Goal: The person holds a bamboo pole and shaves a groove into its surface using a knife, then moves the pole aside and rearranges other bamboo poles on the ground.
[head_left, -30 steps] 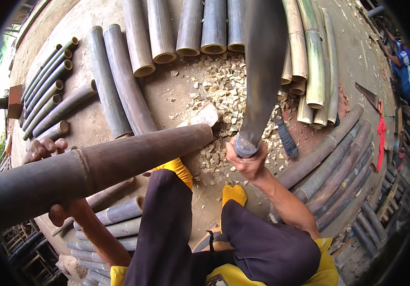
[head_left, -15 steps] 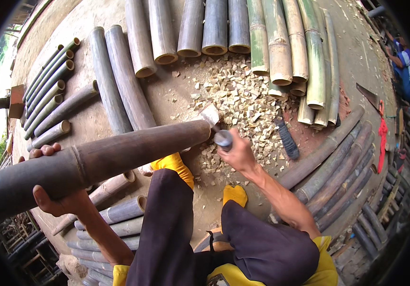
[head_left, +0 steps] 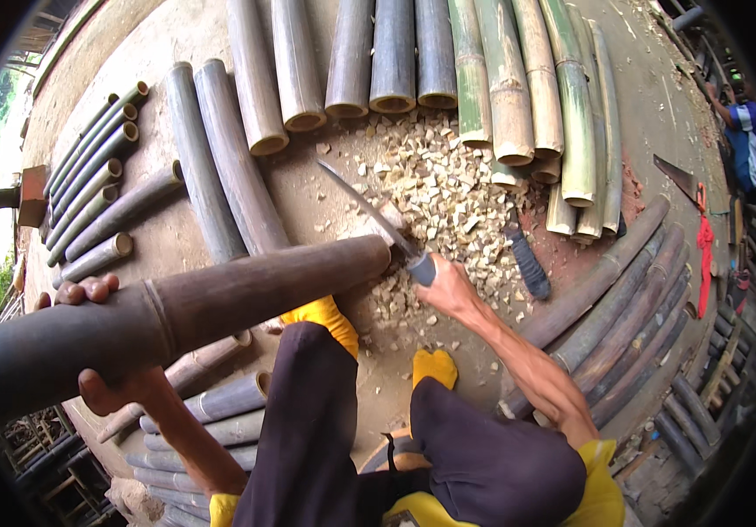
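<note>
A thick dark bamboo tube point(head_left: 237, 294) slants across from the left edge, its far end pointing right. My left hand point(head_left: 119, 386) is wrapped round it from below, the fingertips showing over its upper side. Just beyond the tube's end, my right hand point(head_left: 450, 288) grips the dark handle of a machete point(head_left: 365, 206). The blade points away and to the left, beside the tube's end. Behind the blade a pale wooden block point(head_left: 393, 213) partly shows. Bamboo chips point(head_left: 461, 206) lie spread over the ground around it.
Dark bamboo tubes point(head_left: 349, 57) and green ones point(head_left: 496, 70) line the far side. Thinner tubes point(head_left: 97, 149) lie at left, more tubes point(head_left: 624, 307) at right. A dark-wrapped handle point(head_left: 529, 263) lies by the chips, a saw blade point(head_left: 676, 176) farther right. Another person point(head_left: 747, 132) is at far right.
The machete has swung away from the bamboo tube's end, so its blade now shows at full length. My right hand has turned and moved slightly nearer me. The tube's end sits a little lower.
</note>
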A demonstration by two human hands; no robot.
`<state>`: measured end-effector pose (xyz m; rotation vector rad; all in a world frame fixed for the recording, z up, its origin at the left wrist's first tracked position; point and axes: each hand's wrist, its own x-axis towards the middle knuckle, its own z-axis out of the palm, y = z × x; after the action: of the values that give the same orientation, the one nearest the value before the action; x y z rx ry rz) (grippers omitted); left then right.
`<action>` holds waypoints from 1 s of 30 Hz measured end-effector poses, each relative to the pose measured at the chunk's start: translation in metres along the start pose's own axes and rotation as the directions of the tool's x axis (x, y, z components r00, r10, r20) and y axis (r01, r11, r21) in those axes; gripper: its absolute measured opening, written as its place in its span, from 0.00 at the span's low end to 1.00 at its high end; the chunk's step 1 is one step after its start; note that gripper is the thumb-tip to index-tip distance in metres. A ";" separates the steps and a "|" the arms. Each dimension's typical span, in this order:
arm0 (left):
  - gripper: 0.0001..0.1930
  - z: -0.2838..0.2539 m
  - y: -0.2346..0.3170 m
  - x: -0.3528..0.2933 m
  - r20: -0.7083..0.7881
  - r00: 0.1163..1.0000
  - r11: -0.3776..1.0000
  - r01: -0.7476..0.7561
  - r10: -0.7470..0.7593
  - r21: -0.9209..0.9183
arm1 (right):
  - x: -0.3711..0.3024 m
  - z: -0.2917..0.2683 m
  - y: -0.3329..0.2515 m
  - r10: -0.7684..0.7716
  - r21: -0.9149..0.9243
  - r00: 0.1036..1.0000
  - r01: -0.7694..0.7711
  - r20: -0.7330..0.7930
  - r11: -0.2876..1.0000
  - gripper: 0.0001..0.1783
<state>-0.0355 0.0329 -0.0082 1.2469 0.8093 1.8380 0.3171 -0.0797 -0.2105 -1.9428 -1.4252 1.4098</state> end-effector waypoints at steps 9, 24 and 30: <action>0.43 -0.014 0.012 0.002 0.145 0.985 0.996 0.092 -0.094 0.016 | 0.002 0.013 -0.009 -0.170 0.091 0.981 0.178 -0.088 0.980 0.13; 0.33 0.014 0.012 -0.008 -0.293 0.953 0.990 0.109 -0.080 0.085 | 0.010 0.009 -0.004 0.024 0.087 0.999 -0.021 -0.036 0.996 0.16; 0.40 -0.008 0.018 -0.011 -0.262 0.963 0.977 -0.002 0.059 0.211 | -0.024 -0.010 -0.076 -0.346 0.210 0.883 0.421 -0.317 0.882 0.15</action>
<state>-0.0447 0.0135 -0.0008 1.1566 1.1631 2.0146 0.2868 -0.0643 -0.1379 -1.5017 -1.3169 1.0445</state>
